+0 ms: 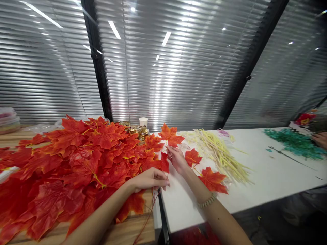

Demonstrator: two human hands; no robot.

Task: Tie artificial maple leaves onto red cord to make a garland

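Observation:
My right hand is closed in a pinch at the short stem of an orange-red artificial maple leaf, which stands up above the fingertips. Lower and to the left, my left hand has thumb and fingers together on a thin red cord, which trails down past the table edge. Between the hands hangs a darker red leaf, partly behind the fingers. Beside my right forearm, a small leaf and a larger leaf lie on the white table.
A big heap of red maple leaves covers much of the wooden table at left. Yellow strands lie on the white table. Behind are a paper cup and gold wrappers. Teal foliage is near another person's hand.

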